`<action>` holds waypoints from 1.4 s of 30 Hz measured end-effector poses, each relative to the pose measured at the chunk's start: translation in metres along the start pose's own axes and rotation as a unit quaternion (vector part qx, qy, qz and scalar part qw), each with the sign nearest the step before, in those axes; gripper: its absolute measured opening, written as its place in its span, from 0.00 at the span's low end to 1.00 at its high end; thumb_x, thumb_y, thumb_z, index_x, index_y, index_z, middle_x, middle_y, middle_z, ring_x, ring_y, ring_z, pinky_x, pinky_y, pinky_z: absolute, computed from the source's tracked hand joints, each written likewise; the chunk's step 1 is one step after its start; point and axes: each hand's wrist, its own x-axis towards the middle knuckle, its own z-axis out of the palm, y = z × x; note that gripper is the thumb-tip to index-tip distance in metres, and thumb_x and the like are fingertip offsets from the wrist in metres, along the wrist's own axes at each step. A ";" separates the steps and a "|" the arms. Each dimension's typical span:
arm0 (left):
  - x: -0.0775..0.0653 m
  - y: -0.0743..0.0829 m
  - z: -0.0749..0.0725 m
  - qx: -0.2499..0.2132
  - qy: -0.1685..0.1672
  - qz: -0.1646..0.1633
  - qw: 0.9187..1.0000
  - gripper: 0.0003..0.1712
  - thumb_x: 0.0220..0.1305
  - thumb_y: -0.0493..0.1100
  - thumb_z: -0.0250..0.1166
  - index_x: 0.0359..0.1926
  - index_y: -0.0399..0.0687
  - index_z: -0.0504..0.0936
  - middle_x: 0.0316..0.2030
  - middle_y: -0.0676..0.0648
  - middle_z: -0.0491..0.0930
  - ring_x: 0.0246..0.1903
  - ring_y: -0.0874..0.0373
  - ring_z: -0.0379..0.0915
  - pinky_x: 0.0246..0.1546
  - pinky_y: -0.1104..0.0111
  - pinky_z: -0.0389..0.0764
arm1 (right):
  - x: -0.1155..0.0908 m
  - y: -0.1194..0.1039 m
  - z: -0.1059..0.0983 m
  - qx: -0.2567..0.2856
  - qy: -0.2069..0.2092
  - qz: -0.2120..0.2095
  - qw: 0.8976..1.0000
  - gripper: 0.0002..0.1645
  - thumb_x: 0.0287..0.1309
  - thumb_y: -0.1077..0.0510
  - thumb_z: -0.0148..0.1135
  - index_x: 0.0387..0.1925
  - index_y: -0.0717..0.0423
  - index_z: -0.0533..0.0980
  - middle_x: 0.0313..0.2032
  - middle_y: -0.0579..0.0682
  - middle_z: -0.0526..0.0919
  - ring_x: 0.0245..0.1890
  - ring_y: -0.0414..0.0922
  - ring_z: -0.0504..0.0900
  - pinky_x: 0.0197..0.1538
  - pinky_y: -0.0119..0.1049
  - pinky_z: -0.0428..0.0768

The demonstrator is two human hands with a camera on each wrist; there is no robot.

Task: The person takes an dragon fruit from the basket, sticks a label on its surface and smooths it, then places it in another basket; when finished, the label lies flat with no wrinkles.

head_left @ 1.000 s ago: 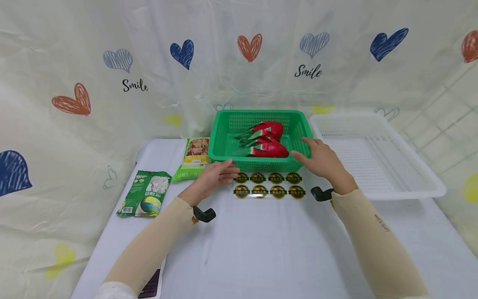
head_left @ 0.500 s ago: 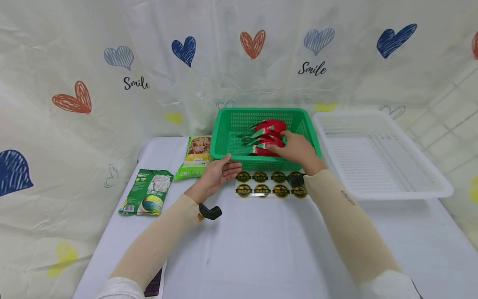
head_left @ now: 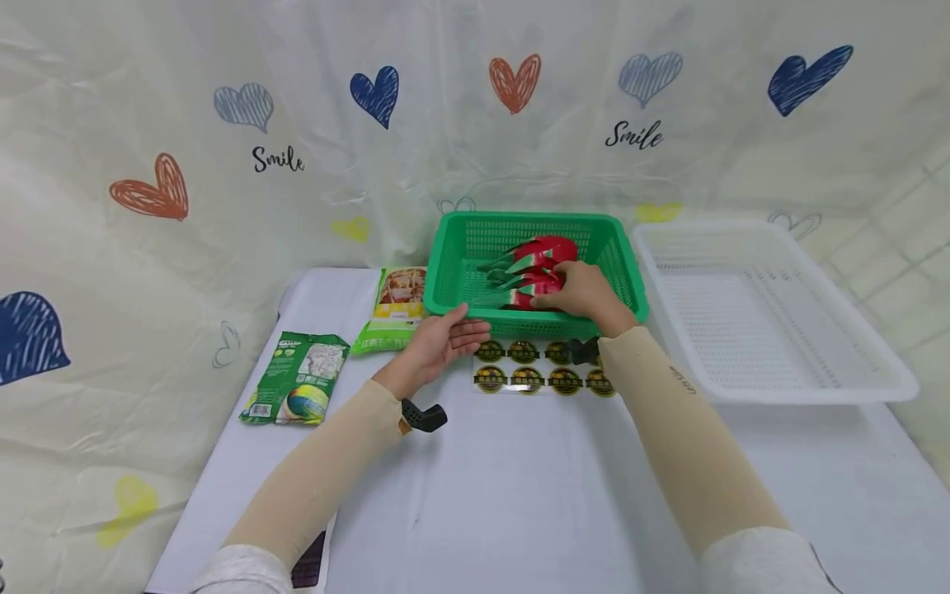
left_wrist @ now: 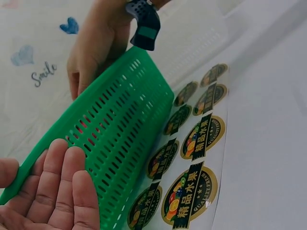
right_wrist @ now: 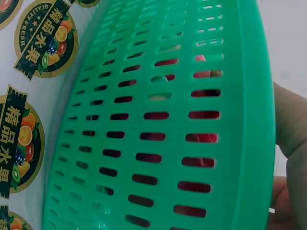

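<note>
Two red dragon fruits with green leafy tips lie in the green basket (head_left: pixel 530 324) in the head view. My right hand (head_left: pixel 591 294) reaches over the basket's front rim and grips the front dragon fruit (head_left: pixel 540 287) between thumb and fingers. Behind it lies the other dragon fruit (head_left: pixel 558 246). The right wrist view shows mostly the basket's slotted wall (right_wrist: pixel 158 115), which hides the grip. At the front left corner, my left hand (head_left: pixel 443 338) stands palm up with its fingers fairly straight beside the wall. In the left wrist view its thumb (left_wrist: pixel 7 172) is close to the rim.
A sheet of round fruit stickers (head_left: pixel 545 367) lies before the basket. To the right stands a white perforated tray (head_left: pixel 779 392). Left are a green and yellow food bag (head_left: pixel 397 309) and a green packet (head_left: pixel 300 379). A dark purple item (head_left: pixel 308 565) shows near the left forearm.
My right hand has moved left from the basket's right rim onto the front dragon fruit and taken hold of it. The left hand has stayed near the front left corner, its palm turned upward.
</note>
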 end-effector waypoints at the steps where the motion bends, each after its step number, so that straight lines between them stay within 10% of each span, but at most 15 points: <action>1: 0.000 0.000 0.000 0.001 0.000 -0.001 1.000 0.28 0.81 0.55 0.54 0.65 0.37 0.77 0.41 0.50 0.90 0.43 0.61 0.89 0.50 0.70 0.86 | -0.001 0.001 0.000 0.002 0.000 0.001 1.000 0.54 0.63 0.38 0.70 0.76 0.67 0.62 0.72 0.67 0.70 0.69 0.65 0.72 0.68 0.61 0.75; 42: -0.002 0.003 -0.003 -0.033 -0.044 -0.003 0.998 0.23 0.83 0.53 0.49 0.61 0.41 0.76 0.43 0.51 0.90 0.47 0.60 0.87 0.53 0.70 0.85 | -0.074 -0.010 -0.059 0.063 0.115 -0.061 0.990 0.48 0.55 0.40 0.79 0.70 0.59 0.74 0.62 0.62 0.82 0.57 0.56 0.82 0.55 0.53 0.84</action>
